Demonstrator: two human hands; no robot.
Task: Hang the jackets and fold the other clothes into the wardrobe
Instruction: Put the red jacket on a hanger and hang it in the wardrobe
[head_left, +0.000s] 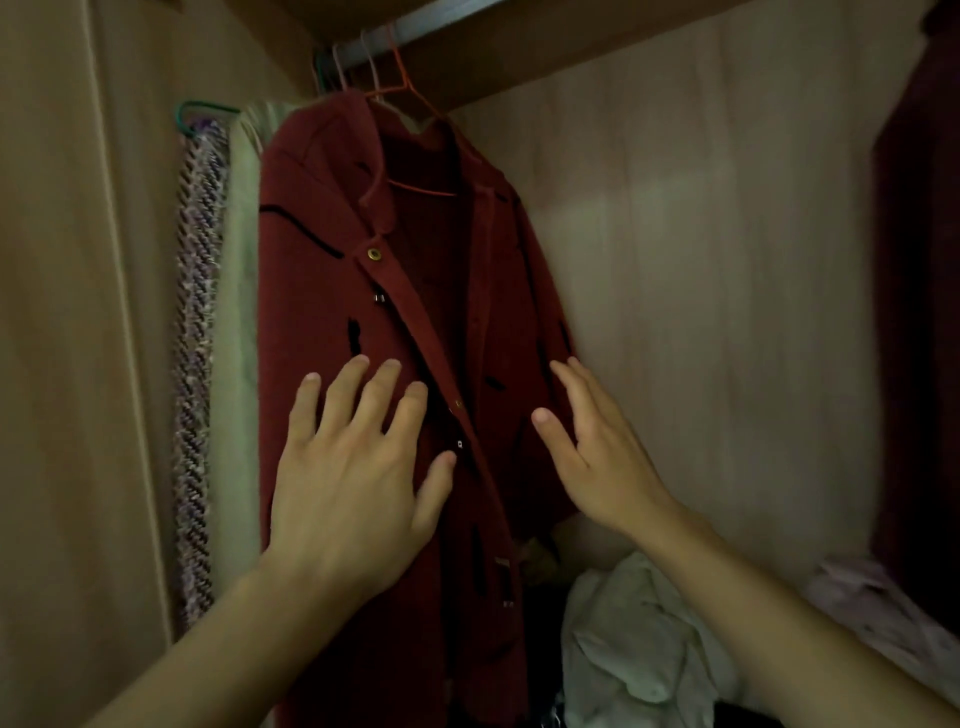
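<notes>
1. The red jacket (363, 322) hangs on an orange wire hanger (410, 135) hooked over the wardrobe rail (441, 18), front unbuttoned and facing you.
2. Your left hand (353, 467) lies flat on its left front panel, fingers straight and spread, pinching nothing.
3. Your right hand (597, 457) is at the jacket's right edge, fingers straight and close together; whether they touch the cloth, I cannot tell.
4. Left of it hang a cream garment (241, 312) and a tweed one (200, 338) on a green hanger (202, 111), packed close.
5. Risk: push hard on 1 panel and the thin hanger may tip, so a shoulder could slide off.
6. Risk: the hem hangs near the crumpled white garment (634, 639) below; a downward drag could snag or bury it.
7. That white piece looks not yet folded.
</notes>
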